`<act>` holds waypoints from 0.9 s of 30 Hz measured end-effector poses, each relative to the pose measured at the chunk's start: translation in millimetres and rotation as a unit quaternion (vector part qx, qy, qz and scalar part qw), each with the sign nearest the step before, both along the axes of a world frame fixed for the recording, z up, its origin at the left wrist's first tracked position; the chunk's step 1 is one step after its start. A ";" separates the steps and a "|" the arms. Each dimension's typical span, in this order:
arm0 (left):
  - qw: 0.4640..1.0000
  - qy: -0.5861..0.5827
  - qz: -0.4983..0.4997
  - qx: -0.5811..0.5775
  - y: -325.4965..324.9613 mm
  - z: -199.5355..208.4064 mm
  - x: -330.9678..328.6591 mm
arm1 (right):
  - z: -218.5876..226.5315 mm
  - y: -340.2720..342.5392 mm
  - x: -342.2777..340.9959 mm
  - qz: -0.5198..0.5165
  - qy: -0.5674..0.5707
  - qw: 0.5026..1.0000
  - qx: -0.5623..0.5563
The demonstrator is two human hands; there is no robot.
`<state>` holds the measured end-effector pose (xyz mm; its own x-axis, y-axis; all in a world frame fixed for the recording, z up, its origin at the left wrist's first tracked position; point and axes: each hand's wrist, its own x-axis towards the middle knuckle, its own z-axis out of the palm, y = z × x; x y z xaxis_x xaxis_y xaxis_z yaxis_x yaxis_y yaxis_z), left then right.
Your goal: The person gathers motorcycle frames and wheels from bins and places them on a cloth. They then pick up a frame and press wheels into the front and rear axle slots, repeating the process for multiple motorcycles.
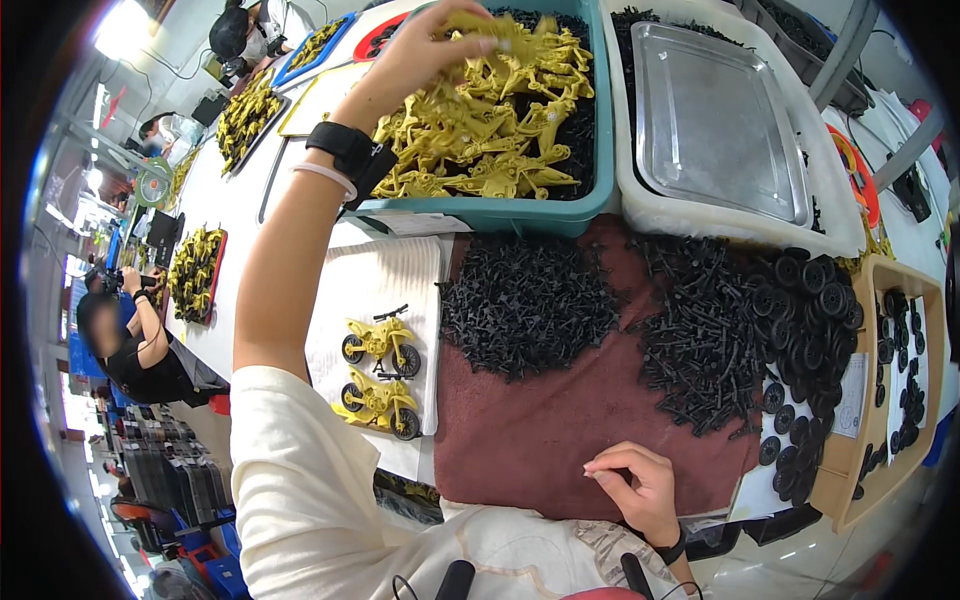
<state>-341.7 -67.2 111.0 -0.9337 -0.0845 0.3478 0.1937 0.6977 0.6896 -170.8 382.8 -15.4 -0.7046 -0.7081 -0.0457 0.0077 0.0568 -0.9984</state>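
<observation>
My left hand [428, 48] reaches over a teal bin [480, 215] heaped with yellow plastic toy motorcycle bodies [510, 110]. Its fingers close around a yellow body [512, 38], which is blurred by motion. Over the near edge of a brown cloth [530, 440], my right hand [640, 485] is closed, thumb and fingertips together; whatever they may pinch is too small to make out. Two toy motorcycles with black wheels, one upper [380, 342] and one lower [378, 402], lie on a white ribbed cloth [335, 290] left of the brown one.
Small black parts [530, 300], black rod-like pieces [700, 340] and black wheels [810, 300] are piled across the cloth toward the right. A metal tray [715, 120] rests in a white bin [840, 235]. A tan box [910, 275] stands far right. Other people [140, 340] sit at left.
</observation>
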 end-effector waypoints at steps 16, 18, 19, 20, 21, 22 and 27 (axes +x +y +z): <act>0.993 -0.078 -0.002 -0.089 11.4 5.9 20.7 | -3.9 1.3 3.4 -0.008 0.039 0.999 0.005; 0.992 0.034 -0.047 -0.114 2.5 4.2 19.7 | -2.5 -0.1 4.3 -0.005 0.040 0.999 0.004; 0.993 0.025 -0.045 -0.102 -3.4 4.8 22.1 | -1.9 -0.7 4.8 -0.004 0.042 0.999 0.004; 0.994 0.026 -0.045 -0.101 -1.7 7.2 23.4 | -2.2 -0.7 5.0 -0.004 0.043 0.999 0.005; 0.995 0.022 -0.034 -0.088 1.0 9.2 25.2 | -3.1 -0.8 5.2 -0.008 0.039 0.999 0.005; 0.997 0.017 -0.022 -0.076 3.0 10.0 26.9 | -3.9 -0.8 5.3 -0.012 0.035 0.999 0.005; 0.997 -0.013 0.050 -0.061 2.1 12.3 36.6 | -4.9 -1.7 7.0 -0.021 0.051 0.998 0.018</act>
<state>-305.1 -65.1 123.2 -0.9318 -0.1369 0.3362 0.1011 0.7917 0.6025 -163.8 381.1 -20.3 -0.7359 -0.6771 0.0040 -0.0917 0.0938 -0.9914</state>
